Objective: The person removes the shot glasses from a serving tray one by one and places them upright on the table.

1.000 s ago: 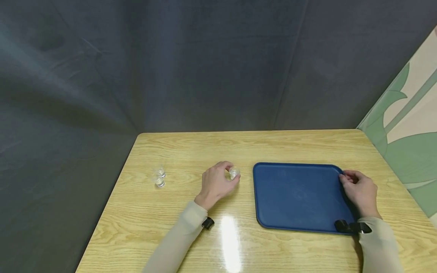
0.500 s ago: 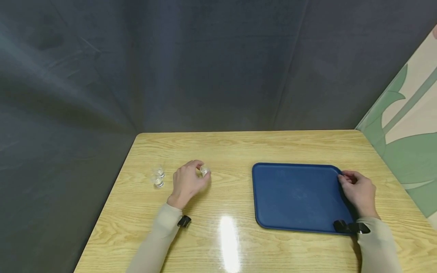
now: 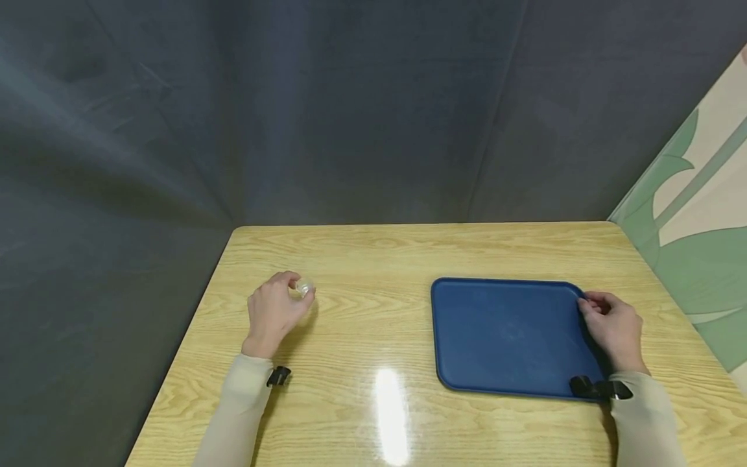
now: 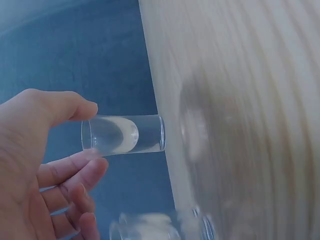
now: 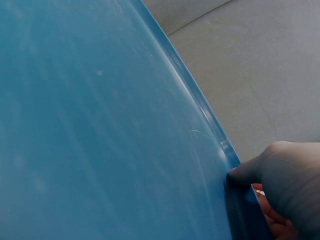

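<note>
In the head view my left hand (image 3: 273, 314) pinches a small clear shot glass (image 3: 305, 287) between thumb and fingers at the left side of the table. Seen from the left wrist, that shot glass (image 4: 125, 134) has its base close to the wooden surface; whether it touches cannot be told. More clear glasses (image 4: 155, 229) stand at the bottom of that view, partly cut off. In the head view they are hidden by the left hand. My right hand (image 3: 617, 332) grips the right rim of a blue tray (image 3: 508, 337), with the thumb (image 5: 245, 172) on top of the edge.
A light wooden table (image 3: 362, 350) carries everything, with a bright reflection near its front. Dark fabric (image 3: 373, 117) hangs behind and at the left. A green and cream patterned surface (image 3: 700, 246) lies beyond the table's right edge.
My left hand has moved left across the table with the shot glass, reaching the spot where two other glasses were visible. The right hand and the tray have stayed put.
</note>
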{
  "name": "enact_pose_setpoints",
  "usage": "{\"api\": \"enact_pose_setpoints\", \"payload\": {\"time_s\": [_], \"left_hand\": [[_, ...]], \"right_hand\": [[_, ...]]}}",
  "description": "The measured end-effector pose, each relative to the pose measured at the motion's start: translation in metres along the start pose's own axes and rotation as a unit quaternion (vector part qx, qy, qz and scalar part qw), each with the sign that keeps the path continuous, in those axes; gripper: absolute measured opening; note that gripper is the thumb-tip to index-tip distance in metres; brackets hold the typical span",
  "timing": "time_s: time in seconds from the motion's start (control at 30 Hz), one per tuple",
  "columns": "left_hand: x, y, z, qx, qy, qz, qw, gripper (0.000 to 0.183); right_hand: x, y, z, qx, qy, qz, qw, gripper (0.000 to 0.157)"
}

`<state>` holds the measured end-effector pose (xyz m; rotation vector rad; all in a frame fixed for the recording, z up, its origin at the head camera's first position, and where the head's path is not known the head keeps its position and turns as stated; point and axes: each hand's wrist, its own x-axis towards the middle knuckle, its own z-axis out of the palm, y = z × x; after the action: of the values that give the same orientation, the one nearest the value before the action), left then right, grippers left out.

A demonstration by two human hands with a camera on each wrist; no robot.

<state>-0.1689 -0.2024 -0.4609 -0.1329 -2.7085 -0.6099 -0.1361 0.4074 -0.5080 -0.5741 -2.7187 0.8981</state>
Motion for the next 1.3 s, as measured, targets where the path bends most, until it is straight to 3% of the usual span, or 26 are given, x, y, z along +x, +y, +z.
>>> {"api": "enact_pose_setpoints", "payload": {"time_s": [0.27,0.57,0.97,1.3], "left_hand": [[-0.004,-0.018,-0.009,0.028,0.014,-0.019,0.9993,0.039],[-0.007,-0.030,-0.009,0.040,0.028,-0.038,0.9981,0.041],[-0.008,-0.036,-0.008,0.039,0.017,-0.045,0.9981,0.042],[-0.009,-0.038,-0.011,0.035,0.012,-0.031,0.9988,0.048]], "right_hand": [[0.000,0.000,0.000,0.000,-0.003,0.003,1.000,0.039],[0.000,-0.001,0.002,0.002,0.009,-0.001,1.000,0.037],[-0.001,-0.001,0.001,0.001,0.006,0.002,1.000,0.037],[-0.001,-0.002,-0.001,0.004,0.004,-0.003,1.000,0.038]]}}
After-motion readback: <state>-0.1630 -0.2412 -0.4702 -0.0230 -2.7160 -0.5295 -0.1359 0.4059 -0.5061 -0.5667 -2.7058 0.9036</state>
